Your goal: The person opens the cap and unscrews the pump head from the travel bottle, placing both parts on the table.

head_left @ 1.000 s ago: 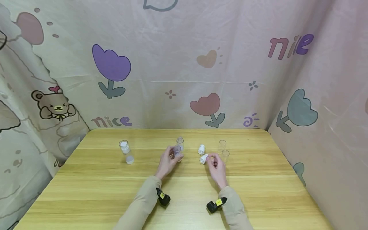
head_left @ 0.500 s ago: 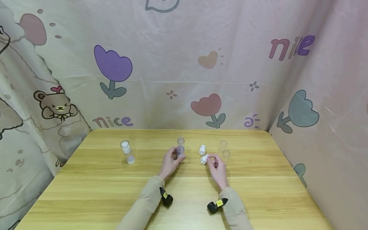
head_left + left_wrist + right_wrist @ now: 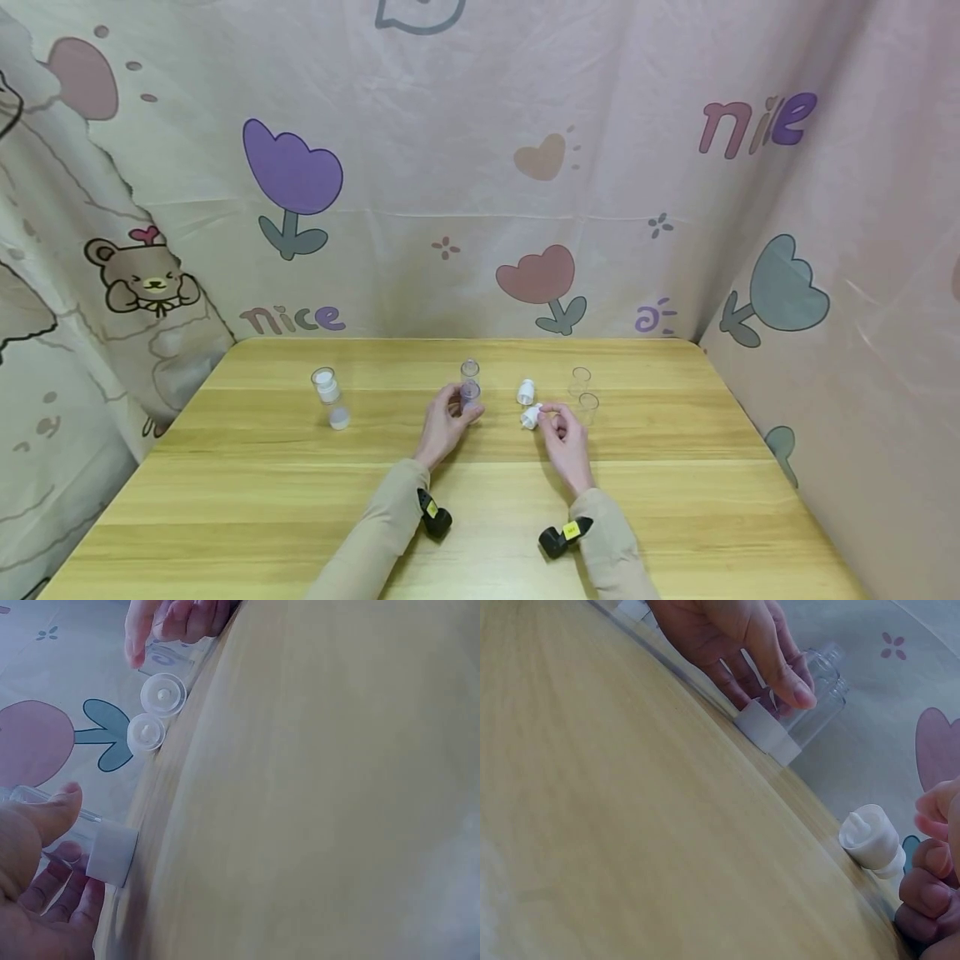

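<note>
My left hand (image 3: 444,425) grips a clear bottle (image 3: 470,393) with a white base (image 3: 112,853), thumb in front and fingers behind. The bottle stands upright on the table. Just behind it is a second clear bottle (image 3: 469,369); in the right wrist view both show white bases and bare threaded necks. My right hand (image 3: 566,437) is beside the nearer of two white caps (image 3: 531,416), its index finger close to it; whether they touch I cannot tell. That cap shows a hollow end with a small stem inside (image 3: 861,825). The other white cap (image 3: 526,392) lies behind.
At the right stand two clear open cups or covers (image 3: 581,379), (image 3: 588,406). On the left is a bottle with a white top (image 3: 326,385) and clear body, its milky base (image 3: 339,417) lower down. A patterned cloth (image 3: 420,167) hangs behind the wooden table (image 3: 480,517).
My left hand has shifted a little to the right with the bottle, bringing it in line with the one behind. The right hand stays by the nearer cap.
</note>
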Available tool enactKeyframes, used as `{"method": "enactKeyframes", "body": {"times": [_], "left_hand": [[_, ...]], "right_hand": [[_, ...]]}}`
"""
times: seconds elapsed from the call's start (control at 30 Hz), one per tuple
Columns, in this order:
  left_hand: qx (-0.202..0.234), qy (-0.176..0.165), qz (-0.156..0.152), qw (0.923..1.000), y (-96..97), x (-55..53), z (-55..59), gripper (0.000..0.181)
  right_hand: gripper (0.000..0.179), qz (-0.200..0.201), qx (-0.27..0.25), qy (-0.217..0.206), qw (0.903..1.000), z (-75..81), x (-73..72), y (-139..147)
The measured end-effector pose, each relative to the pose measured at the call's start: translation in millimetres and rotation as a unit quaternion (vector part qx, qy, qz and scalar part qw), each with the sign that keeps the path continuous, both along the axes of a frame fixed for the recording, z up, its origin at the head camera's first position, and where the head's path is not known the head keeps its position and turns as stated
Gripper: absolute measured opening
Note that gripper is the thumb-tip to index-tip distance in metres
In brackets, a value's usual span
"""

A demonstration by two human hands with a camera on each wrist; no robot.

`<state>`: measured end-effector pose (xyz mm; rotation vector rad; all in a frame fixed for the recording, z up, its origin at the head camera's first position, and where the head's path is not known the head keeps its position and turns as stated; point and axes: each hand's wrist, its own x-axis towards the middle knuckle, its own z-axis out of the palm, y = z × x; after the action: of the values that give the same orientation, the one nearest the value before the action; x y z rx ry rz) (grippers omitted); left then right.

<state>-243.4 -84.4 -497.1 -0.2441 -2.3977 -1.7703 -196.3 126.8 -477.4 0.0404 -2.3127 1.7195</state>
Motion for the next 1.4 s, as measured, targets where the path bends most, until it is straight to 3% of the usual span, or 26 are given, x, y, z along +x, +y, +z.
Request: {"method": "enactKeyframes", "body": {"times": [0.73,1.17,1.4], "left_hand": [[0.001,0.002,0.039,0.9993,4.3,8.1,1.4,0.059],[-0.047,0.035,0.109,0.9923,0.5,16.1,11.0,0.062],[-0.084,0.098,0.137,0.9822,-10.7,22.5,26.7,0.058]], "right_hand": [[0.016,0.01,0.0,0.0,0.9999,-1.4,-0.1,0.4],[0.018,0.019,0.001,-0.005,0.9998,-0.3,-0.9,2.3],[0.017,0.023,-0.002,0.003,0.9997,-2.2,-0.9,2.2]]}}
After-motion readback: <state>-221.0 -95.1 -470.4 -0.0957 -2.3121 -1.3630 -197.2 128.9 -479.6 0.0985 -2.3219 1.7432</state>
